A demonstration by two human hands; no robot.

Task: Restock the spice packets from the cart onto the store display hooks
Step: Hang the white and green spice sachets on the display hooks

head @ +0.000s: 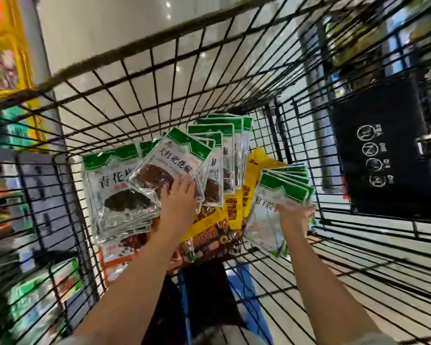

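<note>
Both my arms reach into the black wire cart (pixel 135 54) from the near side. The left grip (pixel 178 201) is laid on the near right corner of a clear green-topped packet of red-brown spice (pixel 168 164), fingers fairly straight and thumb on its face. I cannot tell if it pinches the packet or only presses it. That packet sits tilted, on top of the others, mid cart.

The right grip (pixel 294 216) is curled round the near edge of a fanned bunch of clear green-topped packets with pale contents (pixel 283 192), holding it up at the right of the pile, close to the cart's right wall.

Left of the left grip lies a stack of clear green-topped packets of dark green spice (pixel 115 188), flat against the cart's left side. Beyond it, a row of similar green-topped packets (pixel 224 143) stands at the far end. Yellow printed bags (pixel 237 207) lie between the two grips, under the clear packets. An orange and white packet (pixel 116 256) sits near left, partly hidden. A black panel with white round symbols (pixel 383 150) hangs on the right wall. Shelves on the left are blurred
</note>
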